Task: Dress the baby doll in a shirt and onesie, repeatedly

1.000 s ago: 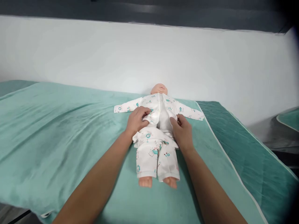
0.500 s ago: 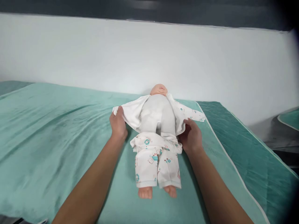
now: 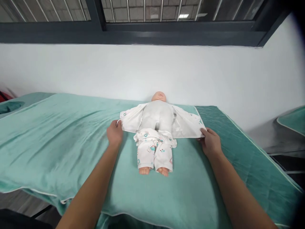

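A baby doll (image 3: 156,109) lies on its back, its head by the wall and its feet toward me. Its white cloth torso shows between the spread front panels of a white baby shirt (image 3: 187,124). My left hand (image 3: 115,133) pinches the edge of the left panel near the sleeve. At the other side my right hand (image 3: 211,141) grips the lower corner of the right panel, stretched out taut. Printed white trousers (image 3: 145,149) cover the legs, their waistband bunched around the thighs. Bare feet stick out below the cuffs.
A light green sheet (image 3: 59,133) covers the bed under the doll. Darker green quilted bedding (image 3: 240,159) lies along the right. A white wall (image 3: 95,68) rises behind, below a dark window frame (image 3: 166,35) with bars. Grey floor (image 3: 20,202) shows at lower left.
My right hand has moved outward, pulling the right shirt panel wide over its sleeve. My left hand still holds the left panel. The view has tipped up, showing the window.
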`<state>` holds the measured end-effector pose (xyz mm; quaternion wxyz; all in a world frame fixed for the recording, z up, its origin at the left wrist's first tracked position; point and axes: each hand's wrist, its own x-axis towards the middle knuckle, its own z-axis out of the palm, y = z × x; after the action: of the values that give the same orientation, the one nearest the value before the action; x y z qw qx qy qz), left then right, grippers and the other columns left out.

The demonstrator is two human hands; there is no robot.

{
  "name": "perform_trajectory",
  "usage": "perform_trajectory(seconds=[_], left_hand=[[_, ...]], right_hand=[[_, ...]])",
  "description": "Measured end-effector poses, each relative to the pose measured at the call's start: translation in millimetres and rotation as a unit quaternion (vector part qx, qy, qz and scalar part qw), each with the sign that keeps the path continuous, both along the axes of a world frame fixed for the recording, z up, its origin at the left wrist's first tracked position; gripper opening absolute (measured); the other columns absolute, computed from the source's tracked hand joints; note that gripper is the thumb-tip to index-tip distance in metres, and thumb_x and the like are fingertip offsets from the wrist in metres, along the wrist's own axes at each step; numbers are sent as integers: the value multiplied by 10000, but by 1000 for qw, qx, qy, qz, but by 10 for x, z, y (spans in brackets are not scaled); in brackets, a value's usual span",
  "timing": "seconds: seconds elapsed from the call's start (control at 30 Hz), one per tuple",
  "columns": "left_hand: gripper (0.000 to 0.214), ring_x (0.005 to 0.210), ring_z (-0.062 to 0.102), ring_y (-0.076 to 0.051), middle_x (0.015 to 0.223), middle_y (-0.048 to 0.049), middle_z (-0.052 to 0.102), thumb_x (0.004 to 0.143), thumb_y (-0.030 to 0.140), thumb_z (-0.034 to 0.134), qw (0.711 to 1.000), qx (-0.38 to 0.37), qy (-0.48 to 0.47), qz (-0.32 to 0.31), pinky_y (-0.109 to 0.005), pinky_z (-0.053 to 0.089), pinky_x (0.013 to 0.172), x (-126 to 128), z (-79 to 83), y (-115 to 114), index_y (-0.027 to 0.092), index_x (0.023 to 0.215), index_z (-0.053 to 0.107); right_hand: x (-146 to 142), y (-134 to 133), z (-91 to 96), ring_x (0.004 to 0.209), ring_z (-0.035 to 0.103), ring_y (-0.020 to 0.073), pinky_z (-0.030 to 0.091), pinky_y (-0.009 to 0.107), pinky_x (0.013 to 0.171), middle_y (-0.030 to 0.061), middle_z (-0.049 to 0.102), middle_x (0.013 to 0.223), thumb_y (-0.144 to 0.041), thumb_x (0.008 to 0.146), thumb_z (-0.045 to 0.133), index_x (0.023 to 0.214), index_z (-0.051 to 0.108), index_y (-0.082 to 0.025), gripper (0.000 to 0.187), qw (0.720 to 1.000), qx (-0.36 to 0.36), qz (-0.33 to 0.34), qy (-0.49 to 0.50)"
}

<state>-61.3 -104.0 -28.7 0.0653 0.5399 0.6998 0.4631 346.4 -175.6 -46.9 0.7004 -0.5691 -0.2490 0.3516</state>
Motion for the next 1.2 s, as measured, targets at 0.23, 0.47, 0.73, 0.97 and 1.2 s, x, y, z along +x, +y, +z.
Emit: perform_trajectory(seconds=[0.23,0.47,0.73,0.97,1.2], left_hand=[[237,1015,574,-294,1023,-129,669,855,279,508,975,106,188,-43,-391,410,838,190,-3,-39,199,1027,649],[196,743,565,-214,742,-60,633,867,336,502,861,74,288,-413,-329,375,663,337,61,-82,217,761,615],[400,574,470,-145,557,-5,514,910,395,464,895,3,183,-407,-295,270,570,362,46,-41,185,574,523],[286,631,482,-119,673,20,578,811,451,666,897,-101,-162,-398,-244,348,594,417,141,-108,168,775,640],[140,768,508,-123,905,-17,561,777,296,725,783,-154,-213,-564,-239,386,679,338,268,-172,174,836,692]], right_hand=[[17,-118,-23,641,564,195,459,368,653,55,656,834,-342,740,595,1060,614,-178,360,916,-163,-100,-352],[-455,-161,90,1127,551,283,405,437,959,127,637,1147,-244,885,473,1087,610,-229,245,796,77,-6,-601],[-704,-57,93,722,609,206,377,307,649,22,675,777,-301,942,462,982,636,-237,190,752,-14,216,-623],[-687,-175,168,711,543,161,406,286,670,1,626,770,-412,883,623,833,630,-226,193,877,66,246,-406],[-745,-185,184,828,531,167,404,294,692,13,575,929,-342,726,824,879,622,-239,273,867,127,334,-347]])
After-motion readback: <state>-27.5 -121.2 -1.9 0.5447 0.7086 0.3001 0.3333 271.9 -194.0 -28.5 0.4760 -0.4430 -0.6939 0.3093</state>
